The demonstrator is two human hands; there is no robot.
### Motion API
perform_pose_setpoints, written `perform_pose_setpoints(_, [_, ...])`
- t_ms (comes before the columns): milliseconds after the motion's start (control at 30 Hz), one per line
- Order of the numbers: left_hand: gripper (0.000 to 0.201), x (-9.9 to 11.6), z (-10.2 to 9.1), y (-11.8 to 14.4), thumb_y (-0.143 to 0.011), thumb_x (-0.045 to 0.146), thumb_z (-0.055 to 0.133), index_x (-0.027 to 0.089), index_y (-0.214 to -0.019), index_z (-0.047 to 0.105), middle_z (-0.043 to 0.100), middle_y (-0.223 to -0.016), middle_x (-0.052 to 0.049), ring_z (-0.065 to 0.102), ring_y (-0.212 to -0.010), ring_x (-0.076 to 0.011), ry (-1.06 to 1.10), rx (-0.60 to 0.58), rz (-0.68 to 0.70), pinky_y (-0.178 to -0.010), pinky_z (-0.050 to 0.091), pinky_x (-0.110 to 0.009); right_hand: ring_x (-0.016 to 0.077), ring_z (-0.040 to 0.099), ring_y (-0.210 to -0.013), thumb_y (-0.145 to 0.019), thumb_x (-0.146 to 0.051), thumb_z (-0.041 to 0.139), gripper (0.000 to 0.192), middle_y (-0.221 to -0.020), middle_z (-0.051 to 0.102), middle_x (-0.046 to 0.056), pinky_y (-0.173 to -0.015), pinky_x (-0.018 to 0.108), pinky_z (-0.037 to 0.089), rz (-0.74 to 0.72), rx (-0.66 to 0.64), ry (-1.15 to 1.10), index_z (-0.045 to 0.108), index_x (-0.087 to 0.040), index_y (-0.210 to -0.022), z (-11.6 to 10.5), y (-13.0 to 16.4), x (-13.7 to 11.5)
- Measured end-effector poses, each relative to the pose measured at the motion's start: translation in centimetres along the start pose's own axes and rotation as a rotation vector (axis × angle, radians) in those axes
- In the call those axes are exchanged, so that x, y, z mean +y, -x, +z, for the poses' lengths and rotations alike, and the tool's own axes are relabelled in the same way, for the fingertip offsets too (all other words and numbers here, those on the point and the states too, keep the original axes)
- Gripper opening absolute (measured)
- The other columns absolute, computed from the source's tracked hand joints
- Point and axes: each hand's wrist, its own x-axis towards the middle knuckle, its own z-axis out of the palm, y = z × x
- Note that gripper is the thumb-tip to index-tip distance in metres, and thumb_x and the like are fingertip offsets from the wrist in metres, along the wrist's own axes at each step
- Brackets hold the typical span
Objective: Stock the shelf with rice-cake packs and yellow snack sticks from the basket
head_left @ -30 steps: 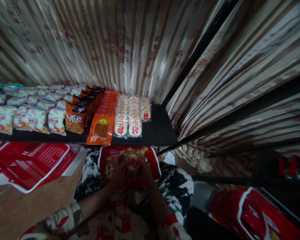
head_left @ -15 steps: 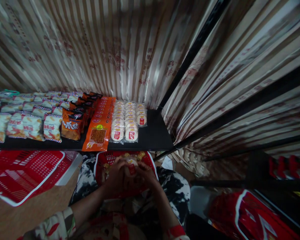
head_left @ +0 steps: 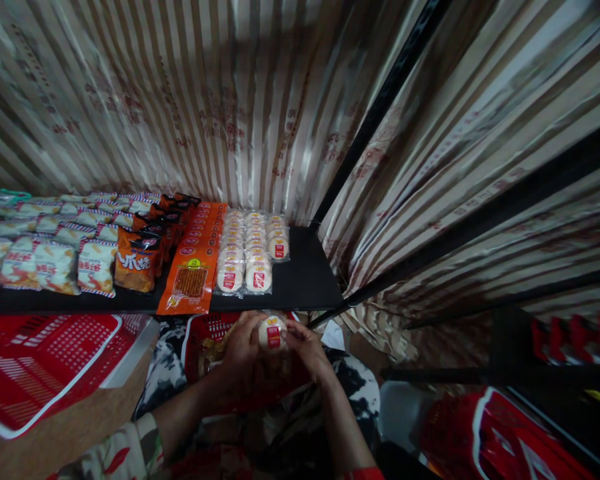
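My left hand (head_left: 241,347) and my right hand (head_left: 306,347) together hold a round white bun in clear wrap with a red label (head_left: 272,331), lifted just below the shelf's front edge. Under the hands a red plastic basket (head_left: 199,340) rests on my lap with more wrapped snacks in it. On the black shelf (head_left: 305,280) ahead lie rows of the same wrapped buns (head_left: 245,250), with bare shelf to their right.
Left of the buns lie orange flat packets (head_left: 193,260), dark orange snack bags (head_left: 133,260) and white snack bags (head_left: 40,263). Red baskets (head_left: 35,367) are stacked on the floor at left. Striped curtains hang behind. Red packaging (head_left: 500,433) sits at the lower right.
Both hands have raised the wrapped bun out of the basket toward the shelf edge. The view has tilted upward slightly.
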Motion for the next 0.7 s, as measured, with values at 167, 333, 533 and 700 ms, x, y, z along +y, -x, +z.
perform_pose_setpoints(167, [0.041,0.4,0.8,-0.2,-0.081,0.014,0.037,0.017,-0.114,0.061,0.048,-0.121,-0.011,0.053,-0.105,-0.0199,-0.135,0.070,0.076,-0.097,0.045,-0.036,0.0186,0.064,-0.074,-0.050,-0.048,0.082,0.047,-0.078,0.071,0.003,-0.071,0.032,0.049,0.005,0.059,-0.045,0.070,-0.020,-0.086,-0.5,-0.7,-0.6])
perform_pose_setpoints(333, [0.044,1.4,1.6,0.3,-0.080,0.010,0.038,0.019,-0.116,0.060,0.042,-0.129,-0.011,0.046,-0.114,-0.0239,-0.290,0.065,0.220,-0.098,0.043,-0.041,0.0187,0.065,-0.071,-0.045,-0.047,0.084,0.051,-0.076,0.071,0.002,-0.071,0.032,0.050,0.017,0.130,-0.064,0.069,-0.019,-0.085,-1.3,-1.3,-1.8])
perform_pose_setpoints(533, [0.048,2.5,2.9,-0.6,-0.080,0.006,0.034,0.017,-0.123,0.052,0.039,-0.136,-0.014,0.037,-0.126,-0.0269,-0.351,-0.030,0.299,-0.105,0.037,-0.049,0.0177,0.065,-0.070,-0.046,-0.046,0.084,0.048,-0.075,0.071,0.002,-0.071,0.032,0.051,-0.013,0.201,-0.064,0.068,-0.019,-0.083,-2.3,-2.0,-3.0])
perform_pose_setpoints(700, [0.048,3.0,3.7,-2.0,-0.082,0.007,0.034,0.015,-0.128,0.045,0.035,-0.143,-0.016,0.031,-0.132,-0.0280,-0.350,-0.095,0.292,-0.107,0.035,-0.052,0.0167,0.063,-0.067,-0.044,-0.044,0.084,0.048,-0.073,0.070,0.002,-0.068,0.030,0.050,-0.048,0.243,-0.048,0.068,-0.019,-0.082,-3.0,-3.1,-3.5])
